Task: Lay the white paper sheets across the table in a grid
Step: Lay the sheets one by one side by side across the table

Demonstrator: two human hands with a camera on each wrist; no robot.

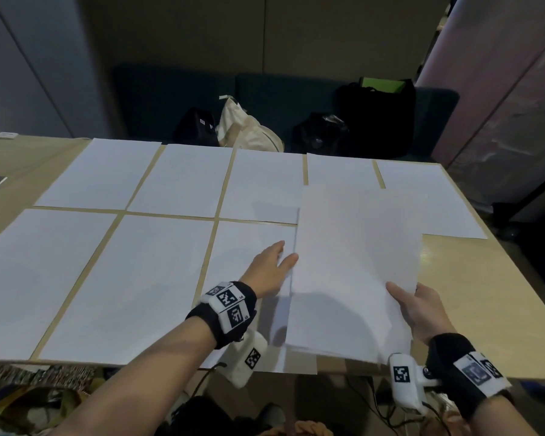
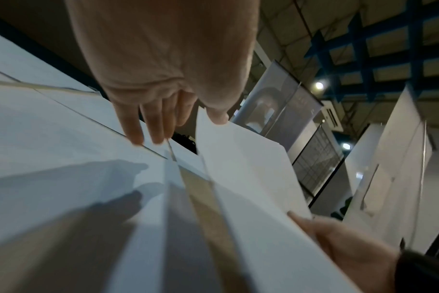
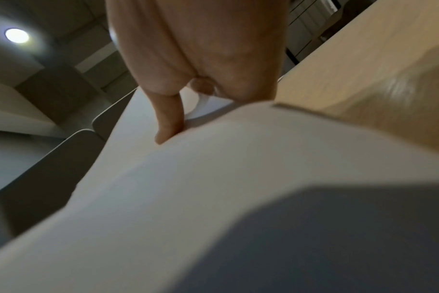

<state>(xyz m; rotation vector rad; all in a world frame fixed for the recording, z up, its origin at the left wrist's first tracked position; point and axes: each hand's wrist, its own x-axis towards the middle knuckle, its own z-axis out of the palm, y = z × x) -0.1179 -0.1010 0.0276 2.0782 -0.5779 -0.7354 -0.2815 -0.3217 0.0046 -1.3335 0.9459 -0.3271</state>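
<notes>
Table: a pale wooden top, seen from above by the person working at its near edge.
Far row: five white sheets lie flat side by side along the far edge, thin strips of wood showing between them.
Near row: two sheets lie fully in view at the left, a third just beside them under the left hand.
Third near sheet: flat on the table, its right part hidden under the raised stack.
Left hand: fingers straight and spread, reaching over the third near sheet, with the thumb against the left edge of the stack; whether the fingertips press the sheet cannot be told.
Right hand: pinches the stack at its near right side, thumb on top, the other fingers hidden beneath.
Stack of sheets: held above the table's right half, bowed slightly, covering part of the fourth far sheet.
Wrists: black bands with square printed markers and white camera units on both.
Behind the table: a dark bench carrying black bags and a cream cloth bag.
</notes>
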